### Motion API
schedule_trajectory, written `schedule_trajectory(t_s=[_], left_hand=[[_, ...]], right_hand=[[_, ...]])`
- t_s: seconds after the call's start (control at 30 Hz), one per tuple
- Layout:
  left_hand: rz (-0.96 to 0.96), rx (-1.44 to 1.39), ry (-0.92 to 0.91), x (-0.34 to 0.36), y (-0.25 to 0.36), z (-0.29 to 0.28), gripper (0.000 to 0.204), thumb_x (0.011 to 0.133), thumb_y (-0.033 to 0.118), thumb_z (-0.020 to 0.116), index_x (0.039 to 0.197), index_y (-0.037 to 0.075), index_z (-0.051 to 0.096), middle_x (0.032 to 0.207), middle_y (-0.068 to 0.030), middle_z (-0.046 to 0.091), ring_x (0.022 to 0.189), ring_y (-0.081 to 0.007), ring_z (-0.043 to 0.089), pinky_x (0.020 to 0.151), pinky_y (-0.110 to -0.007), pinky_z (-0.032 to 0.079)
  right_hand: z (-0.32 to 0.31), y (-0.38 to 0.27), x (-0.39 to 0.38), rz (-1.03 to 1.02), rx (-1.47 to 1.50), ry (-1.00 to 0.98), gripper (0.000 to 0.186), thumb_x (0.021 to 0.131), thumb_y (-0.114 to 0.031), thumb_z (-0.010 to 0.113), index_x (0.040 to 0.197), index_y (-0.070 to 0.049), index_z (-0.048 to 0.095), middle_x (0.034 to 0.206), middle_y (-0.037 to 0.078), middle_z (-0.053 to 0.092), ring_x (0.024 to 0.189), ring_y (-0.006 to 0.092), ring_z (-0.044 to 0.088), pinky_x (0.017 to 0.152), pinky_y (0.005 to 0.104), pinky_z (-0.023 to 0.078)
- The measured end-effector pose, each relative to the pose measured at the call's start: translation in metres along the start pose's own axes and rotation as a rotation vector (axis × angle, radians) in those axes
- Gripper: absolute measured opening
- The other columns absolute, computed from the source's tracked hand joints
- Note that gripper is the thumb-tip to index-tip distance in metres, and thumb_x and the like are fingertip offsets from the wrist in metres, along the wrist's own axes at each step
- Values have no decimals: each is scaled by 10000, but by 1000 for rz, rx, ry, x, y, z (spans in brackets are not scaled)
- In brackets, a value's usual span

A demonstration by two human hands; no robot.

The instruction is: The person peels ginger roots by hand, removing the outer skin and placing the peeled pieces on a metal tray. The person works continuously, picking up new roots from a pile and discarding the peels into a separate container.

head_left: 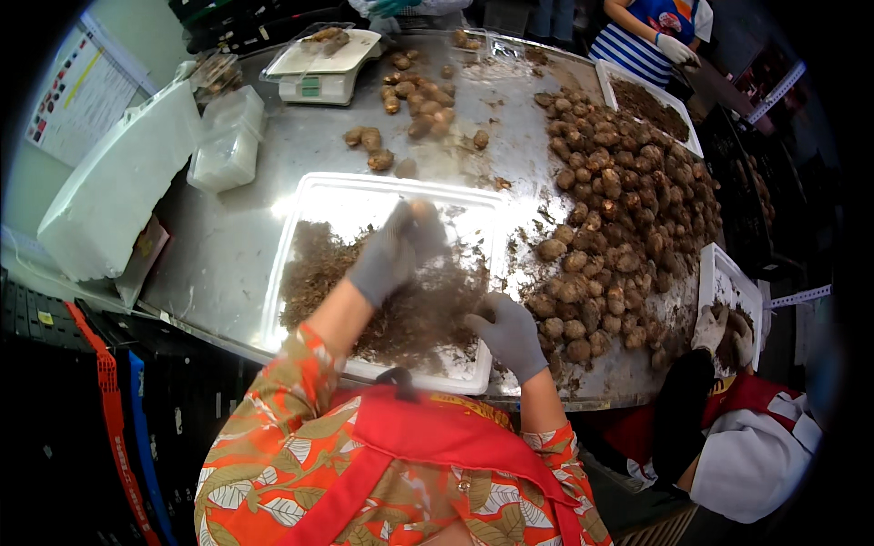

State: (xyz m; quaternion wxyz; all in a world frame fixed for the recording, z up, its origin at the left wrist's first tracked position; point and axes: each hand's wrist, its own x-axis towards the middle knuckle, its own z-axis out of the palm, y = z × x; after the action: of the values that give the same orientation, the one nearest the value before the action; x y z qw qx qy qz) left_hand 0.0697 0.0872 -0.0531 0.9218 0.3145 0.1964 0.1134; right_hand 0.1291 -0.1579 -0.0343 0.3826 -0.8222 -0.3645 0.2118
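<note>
A shallow white tray [496,218] lies before me, its floor strewn with brown peelings and soil [319,259]. My left hand [384,259], in a grey glove and smeared by motion, is above the middle of the tray. Its fingers close around a brown taro [423,218], which is blurred too. My right hand [512,338], also grey-gloved, is over the tray's right edge near the front. Its thumb and forefinger are apart, and no object shows between them. Beyond the tray, several cleaner taros [428,105] lie on the metal table.
A large heap of soil-covered taros [628,200] spreads over the table's right side. A white scale [319,68] stands at the far left, near clear plastic tubs [228,141] and a white foam box [123,191]. Co-workers' gloved hands [710,328] work over another tray [728,278] at right.
</note>
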Motion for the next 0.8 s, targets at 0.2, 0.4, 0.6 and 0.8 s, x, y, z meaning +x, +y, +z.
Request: schedule_trajectory(t_s=[0.2, 0.4, 0.6, 0.8], left_hand=[[226, 84, 54, 54, 54, -15, 254, 1044, 226, 499, 1218, 43, 526, 979, -113, 646, 931, -269, 658, 936, -468, 565], [53, 237, -45, -4, 22, 5, 455, 1012, 91, 468, 1424, -76, 370, 811, -50, 604, 734, -165, 646, 840, -353, 598], [-110, 166, -63, -40, -16, 10, 347, 1024, 149, 493, 1302, -58, 493, 806, -64, 630, 702, -165, 628, 806, -362, 563], [-178, 213, -109, -59, -28, 18, 323, 1010, 137, 529, 1277, -46, 533, 887, -90, 632, 813, -161, 626, 783, -282, 549]], right_hand=[[1, 14, -1, 3, -14, 39, 211, 859, -270, 707, 880, -61, 687, 848, 99, 669, 786, 242, 643, 754, 363, 515], [-55, 43, 44, 202, -377, 223, 318, 860, -236, 711, 1117, -54, 666, 1172, 155, 633, 1056, 305, 629, 916, 413, 505], [-64, 78, 97, 239, -894, 135, 326, 869, -156, 671, 1184, -74, 663, 1362, 183, 513, 1302, 372, 449, 1057, 484, 396], [-76, 84, 99, 238, -651, 63, 430, 841, -271, 718, 1174, -8, 648, 1492, 221, 430, 1394, 397, 377, 1107, 472, 362]])
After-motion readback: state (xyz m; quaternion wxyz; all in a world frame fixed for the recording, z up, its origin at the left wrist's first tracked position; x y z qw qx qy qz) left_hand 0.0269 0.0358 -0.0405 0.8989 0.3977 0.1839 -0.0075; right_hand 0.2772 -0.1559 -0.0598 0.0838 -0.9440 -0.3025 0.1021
